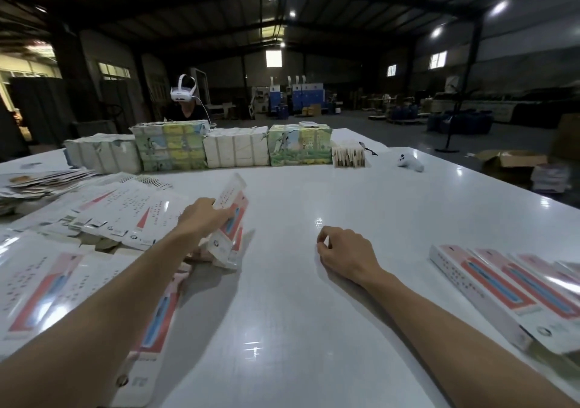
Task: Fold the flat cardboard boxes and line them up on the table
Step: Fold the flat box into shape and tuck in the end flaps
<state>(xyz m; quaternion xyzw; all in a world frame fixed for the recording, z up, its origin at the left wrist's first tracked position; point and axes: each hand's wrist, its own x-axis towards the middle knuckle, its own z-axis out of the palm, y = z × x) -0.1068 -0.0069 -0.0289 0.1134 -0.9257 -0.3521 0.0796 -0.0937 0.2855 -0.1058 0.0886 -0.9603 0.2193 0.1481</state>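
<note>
Risk at this moment comes mostly from the loose pile of flat boxes near the left edge of the tabletop: the left hand is closed on one flat box taken from that pile, and the sheets below it look glossy and slippery, so a neighbour sheet may be dragged out with it or slide toward the middle of the tabletop. The held box is gripped only near one long side and stands tilted with its lower end close to the pile, so I judge it could bend or twist out of the fingers if it is pulled up fast. Its long axis runs from the near side of the tabletop toward the far side, with the upper end pointing away from the person and a little to the right. The right hand rests on the bare middle of the tabletop with the fingers curled loosely together, holding nothing. Folded boxes lie side by side near the right edge, their long axes running from the near right corner toward the centre; a careless placing of the next one could push this row crooked.
</note>
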